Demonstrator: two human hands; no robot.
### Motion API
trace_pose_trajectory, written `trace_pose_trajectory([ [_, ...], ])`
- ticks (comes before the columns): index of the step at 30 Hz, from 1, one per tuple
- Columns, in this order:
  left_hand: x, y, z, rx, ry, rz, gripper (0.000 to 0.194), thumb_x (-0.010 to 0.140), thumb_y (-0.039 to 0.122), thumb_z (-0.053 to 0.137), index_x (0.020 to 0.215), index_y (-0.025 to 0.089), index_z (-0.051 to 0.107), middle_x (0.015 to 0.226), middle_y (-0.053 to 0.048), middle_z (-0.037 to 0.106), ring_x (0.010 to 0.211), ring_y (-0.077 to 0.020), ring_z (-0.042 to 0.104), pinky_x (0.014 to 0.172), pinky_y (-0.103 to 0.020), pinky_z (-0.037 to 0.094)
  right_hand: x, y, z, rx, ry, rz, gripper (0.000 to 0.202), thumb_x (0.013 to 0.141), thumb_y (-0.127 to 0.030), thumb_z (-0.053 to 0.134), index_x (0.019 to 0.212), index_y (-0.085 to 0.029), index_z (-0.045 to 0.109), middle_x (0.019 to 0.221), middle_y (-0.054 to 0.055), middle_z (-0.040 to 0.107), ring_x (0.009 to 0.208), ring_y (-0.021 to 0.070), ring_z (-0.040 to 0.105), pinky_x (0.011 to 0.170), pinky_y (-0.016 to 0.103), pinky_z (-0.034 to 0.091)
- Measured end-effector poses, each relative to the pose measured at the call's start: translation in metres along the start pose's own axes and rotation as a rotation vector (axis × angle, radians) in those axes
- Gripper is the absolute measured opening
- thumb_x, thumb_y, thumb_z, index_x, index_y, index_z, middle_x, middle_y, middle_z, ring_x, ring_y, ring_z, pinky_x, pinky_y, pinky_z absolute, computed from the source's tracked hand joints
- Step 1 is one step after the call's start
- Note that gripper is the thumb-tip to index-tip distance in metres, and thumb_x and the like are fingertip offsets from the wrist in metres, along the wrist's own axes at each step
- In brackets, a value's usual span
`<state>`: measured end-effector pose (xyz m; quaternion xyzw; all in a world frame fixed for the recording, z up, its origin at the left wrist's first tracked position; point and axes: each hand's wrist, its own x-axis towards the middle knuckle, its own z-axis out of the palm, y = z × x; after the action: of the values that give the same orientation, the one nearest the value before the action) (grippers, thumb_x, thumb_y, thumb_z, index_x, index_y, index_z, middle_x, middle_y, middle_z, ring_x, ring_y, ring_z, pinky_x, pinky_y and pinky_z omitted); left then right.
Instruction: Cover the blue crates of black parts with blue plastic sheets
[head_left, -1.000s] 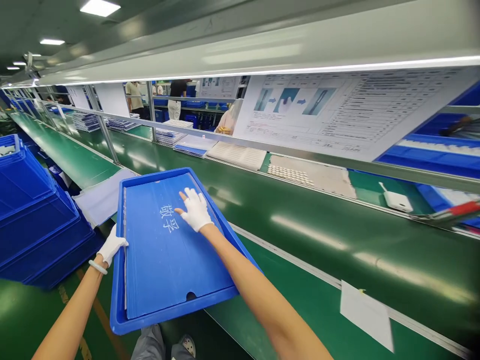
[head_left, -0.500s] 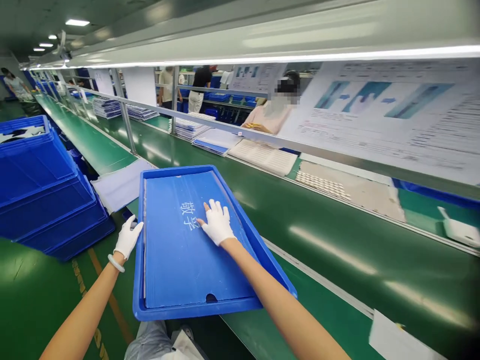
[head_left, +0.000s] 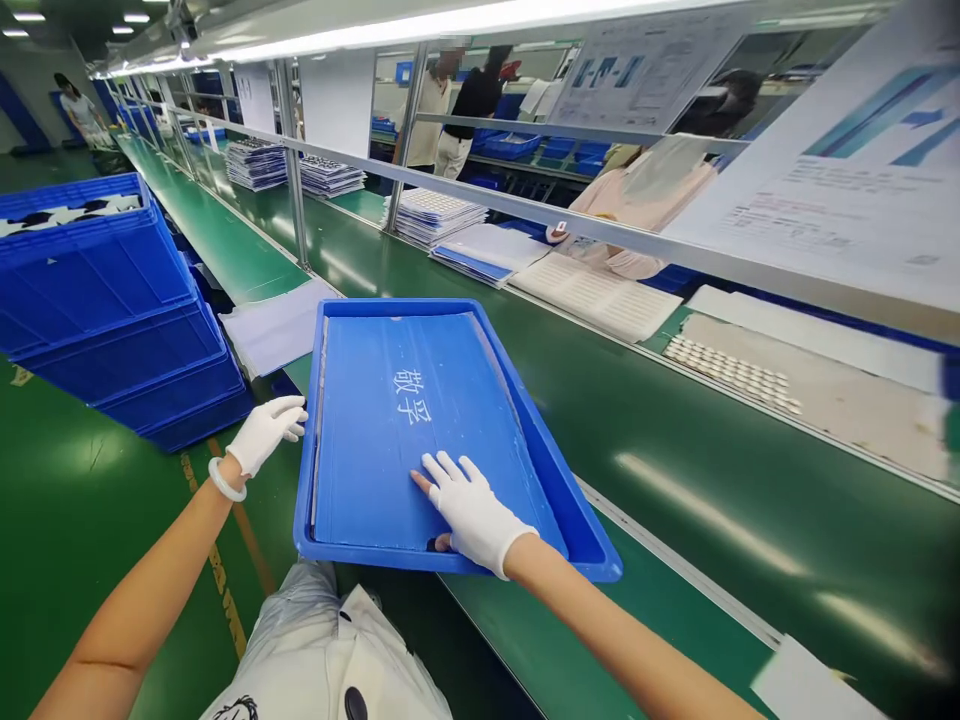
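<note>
Across the near edge of the green bench (head_left: 517,632) sits the blue tray (head_left: 360,556), its blue board (head_left: 375,440) under my palm-down right hand (head_left: 478,512), fingers (head_left: 449,468) spread, my left hand (head_left: 264,436) loosely bent, fingers apart, at the tray's side.

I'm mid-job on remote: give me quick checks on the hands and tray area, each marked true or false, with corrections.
1. The right hand is at the near end of the blue sheet in the tray. True.
2. The blue sheet fills the tray wall to wall. False: a gap shows along the right side.
3. The left hand is beside the tray's left rim. True.
4. The left hand is bare. False: it wears a white glove.
5. The stacked blue crates stand left of the tray. True.
6. The blue sheet is unmarked. False: it bears white characters.
</note>
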<state>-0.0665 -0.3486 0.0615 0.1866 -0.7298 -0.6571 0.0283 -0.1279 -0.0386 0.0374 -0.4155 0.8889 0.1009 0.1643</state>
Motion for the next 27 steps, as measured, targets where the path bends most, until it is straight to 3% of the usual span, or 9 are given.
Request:
trace_pose_trajectory([
  [6,-0.019,-0.002,0.000,0.017,-0.011,-0.018,0.081,0.061,0.063,0.070,0.120,0.008,0.058,0.111,-0.018,0.067,0.087,-0.0254,0.065,0.081,-0.042,0.051,-0.003,-0.008,-0.005,-0.114,0.060,-0.195,0.090,0.073,-0.027,0.072,0.151,-0.016,0.028,0.155,0.019,0.020,0.143,0.0391,0.019,0.116,0.062,0.018],
  [9,-0.025,-0.003,-0.005,-0.035,0.098,0.002,0.084,0.058,0.062,0.072,0.120,0.008,0.059,0.108,-0.017,0.068,0.086,-0.0248,0.066,0.079,-0.041,0.052,-0.018,-0.007,-0.021,-0.134,0.158,-0.191,0.075,0.077,-0.019,0.061,0.148,-0.014,0.037,0.151,0.019,0.032,0.139,0.0391,0.030,0.113,0.064,0.019],
  [13,-0.028,-0.005,-0.019,-0.100,0.202,0.047,0.082,0.057,0.062,0.073,0.118,0.007,0.060,0.100,-0.016,0.069,0.078,-0.0226,0.066,0.074,-0.038,0.053,-0.045,0.005,-0.062,-0.187,0.373,-0.172,0.052,0.080,-0.016,0.049,0.132,-0.010,0.057,0.128,0.019,0.058,0.117,0.0323,0.055,0.110,0.056,0.028],
  [16,-0.024,-0.002,-0.020,-0.122,0.214,0.090,0.078,0.059,0.060,0.073,0.116,0.008,0.061,0.097,-0.014,0.069,0.074,-0.0210,0.066,0.069,-0.035,0.052,-0.059,0.017,-0.108,-0.233,0.537,-0.033,0.041,0.083,-0.016,0.044,0.118,-0.010,0.065,0.112,0.017,0.065,0.096,0.0270,0.062,0.091,0.043,0.042],
  [18,-0.019,0.002,-0.013,-0.123,0.178,0.103,0.077,0.059,0.058,0.074,0.116,0.008,0.060,0.094,-0.013,0.070,0.072,-0.0204,0.065,0.068,-0.034,0.052,-0.065,0.025,-0.139,-0.229,0.636,0.133,0.039,0.085,-0.016,0.041,0.113,-0.011,0.067,0.101,0.014,0.068,0.087,0.0253,0.062,0.079,0.038,0.042],
  [22,-0.007,0.019,0.021,-0.037,0.008,0.109,0.073,0.063,0.055,0.071,0.116,0.006,0.061,0.095,-0.014,0.069,0.074,-0.0201,0.064,0.070,-0.034,0.051,-0.066,0.039,-0.181,-0.195,0.796,0.296,0.041,0.092,-0.022,0.036,0.117,-0.013,0.067,0.099,0.012,0.070,0.089,0.0243,0.062,0.077,0.035,0.039],
  [27,0.007,0.032,0.069,0.217,-0.239,0.178,0.058,0.068,0.049,0.065,0.112,0.010,0.067,0.095,-0.012,0.071,0.079,-0.0216,0.064,0.075,-0.035,0.051,-0.064,0.042,-0.191,-0.160,0.799,0.330,0.038,0.090,-0.026,0.042,0.120,-0.019,0.065,0.102,0.009,0.070,0.089,0.0236,0.063,0.076,0.033,0.041],
])
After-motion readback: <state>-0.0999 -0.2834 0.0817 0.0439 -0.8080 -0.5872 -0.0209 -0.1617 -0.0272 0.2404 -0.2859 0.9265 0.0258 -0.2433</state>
